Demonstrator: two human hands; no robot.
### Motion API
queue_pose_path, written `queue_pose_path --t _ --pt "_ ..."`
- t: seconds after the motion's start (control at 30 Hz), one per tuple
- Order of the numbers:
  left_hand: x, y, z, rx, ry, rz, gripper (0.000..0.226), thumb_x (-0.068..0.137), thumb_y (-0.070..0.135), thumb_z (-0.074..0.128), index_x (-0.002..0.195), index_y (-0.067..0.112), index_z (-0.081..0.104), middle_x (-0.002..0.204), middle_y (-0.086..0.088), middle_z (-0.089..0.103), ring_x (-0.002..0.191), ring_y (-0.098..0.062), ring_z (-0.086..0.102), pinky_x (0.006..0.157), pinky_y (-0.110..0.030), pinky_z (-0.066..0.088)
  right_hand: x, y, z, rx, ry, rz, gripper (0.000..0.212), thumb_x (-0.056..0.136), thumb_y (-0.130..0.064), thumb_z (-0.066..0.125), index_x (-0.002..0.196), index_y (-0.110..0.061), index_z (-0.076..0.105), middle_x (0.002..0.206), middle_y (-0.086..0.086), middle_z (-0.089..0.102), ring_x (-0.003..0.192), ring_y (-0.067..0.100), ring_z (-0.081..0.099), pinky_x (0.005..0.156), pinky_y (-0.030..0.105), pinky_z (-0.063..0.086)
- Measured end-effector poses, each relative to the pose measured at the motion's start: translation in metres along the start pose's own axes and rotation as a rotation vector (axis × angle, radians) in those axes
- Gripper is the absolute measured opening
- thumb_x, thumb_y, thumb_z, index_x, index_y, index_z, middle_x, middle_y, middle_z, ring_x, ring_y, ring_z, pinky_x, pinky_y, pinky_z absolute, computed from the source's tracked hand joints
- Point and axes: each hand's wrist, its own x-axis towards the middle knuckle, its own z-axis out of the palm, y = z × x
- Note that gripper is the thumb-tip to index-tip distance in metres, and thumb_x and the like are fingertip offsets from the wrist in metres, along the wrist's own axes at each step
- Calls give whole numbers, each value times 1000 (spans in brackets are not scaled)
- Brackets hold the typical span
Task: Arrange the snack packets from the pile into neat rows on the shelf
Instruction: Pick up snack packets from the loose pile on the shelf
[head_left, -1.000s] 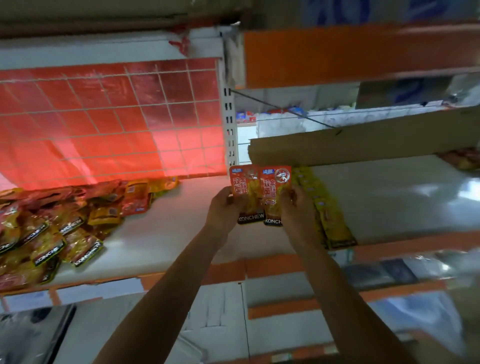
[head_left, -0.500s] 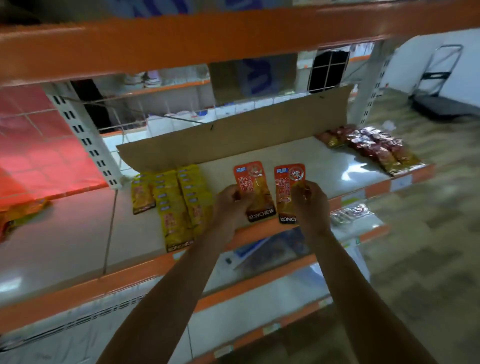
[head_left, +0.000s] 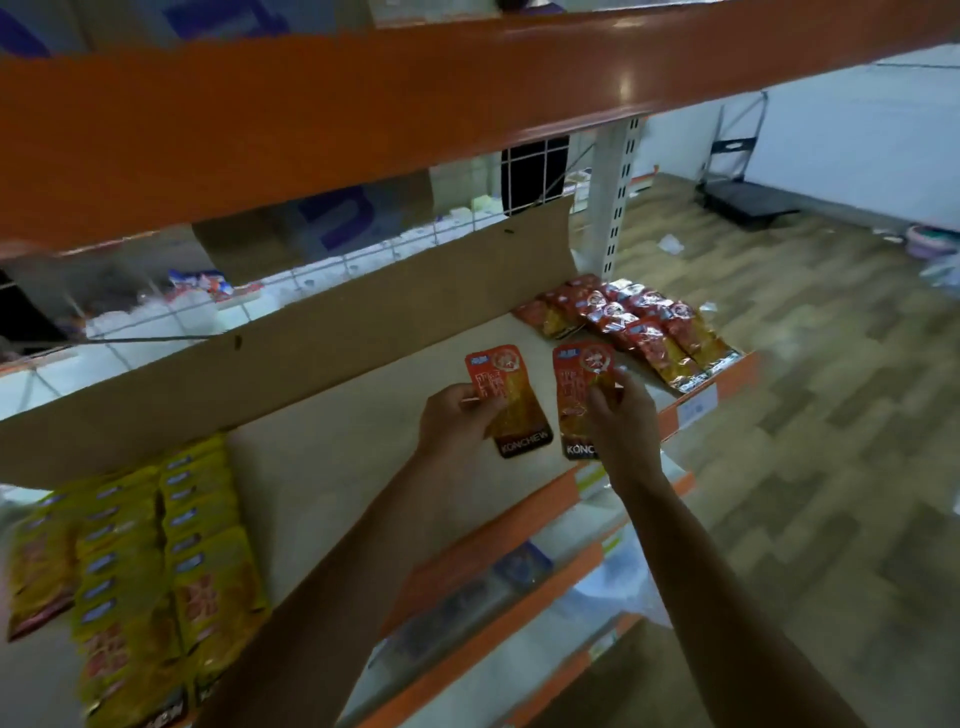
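Note:
My left hand (head_left: 460, 415) grips a red-orange snack packet (head_left: 511, 400) by its left edge. My right hand (head_left: 623, 421) pinches a second red-orange packet (head_left: 576, 384) the same way. Both packets are held side by side just above the pale shelf board (head_left: 332, 467), near its front edge. To the right, red packets (head_left: 634, 322) lie in overlapping rows at the shelf's end. On the left, yellow packets (head_left: 171, 545) lie in overlapping rows.
A brown cardboard strip (head_left: 311, 338) stands along the back of the shelf. An orange beam (head_left: 363, 93) of the upper shelf hangs overhead. A white slotted upright (head_left: 615, 197) stands at the right end. Lower shelves with orange edges (head_left: 519, 613) sit below. Wood-pattern floor lies to the right.
My view and both hands have moved right along the shelf with the two packets, away from the loose pile and past the yellow rows toward the red rows.

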Motion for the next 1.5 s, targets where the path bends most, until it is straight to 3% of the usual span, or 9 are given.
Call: queue_pose_path --t 0.1,0.2,0.33,0.43,0.6,0.8,1.03,1.3,1.5 --pt "29 3 22 44 -30 -2 11 85 24 70 92 17 67 95 -7 71 89 -21 68 85 -38 56 31 8 -2 12 58 -4 30 92 -15 54 122 -10 53 97 1 64 69 7 59 57 20 49" --pt "51 4 44 -5 -18 -91 20 89 20 65 106 9 68 98 -9 70 88 -21 68 80 -33 57 55 16 -6 -4 74 -21 29 91 -16 56 120 -11 52 96 -2 62 67 -3 55 50 6 39" --pt "78 11 71 -118 -17 -169 7 91 14 61 95 14 67 84 0 67 71 -11 63 54 -18 50 94 15 -13 30 78 -46 42 91 -11 56 131 -11 43 103 8 64 84 18 63 78 40 55" --pt "97 18 93 -166 39 -181 5 90 9 63 88 12 66 86 -6 67 72 -14 63 58 -20 53 126 15 -21 5 37 -109 46 93 -12 54 136 -18 42 94 4 62 86 26 65 80 49 55" --pt "127 27 124 -125 206 -167 13 84 9 70 96 3 70 79 -8 67 62 -12 60 51 -19 50 181 13 -33 8 -50 -178 33 94 -11 52 127 -17 53 102 8 64 85 23 65 76 46 57" --pt "145 27 143 -13 318 -189 13 82 20 73 91 12 72 90 -13 73 79 -25 67 85 -40 56 225 19 -36 16 -169 -183 32 94 -11 52 125 -17 53 96 11 65 75 27 66 68 47 57" --pt "154 33 153 117 388 -193 11 77 26 77 76 21 67 91 -9 73 88 -25 68 86 -39 55 244 30 -37 -22 -238 -242 34 92 -10 54 125 -16 55 90 4 61 60 0 54 52 17 40" --pt "159 33 160 208 437 -224 18 79 28 76 91 16 71 88 -9 73 83 -24 69 75 -37 58 248 31 -38 -73 -341 -282 36 91 -9 55 127 -14 53 106 13 64 93 26 64 80 43 53" --pt "164 32 160 245 463 -223 12 80 26 74 86 16 69 89 -11 73 84 -25 69 80 -39 57 251 34 -34 -112 -360 -304 37 89 -10 59 125 -16 54 105 11 65 89 26 63 77 44 54"
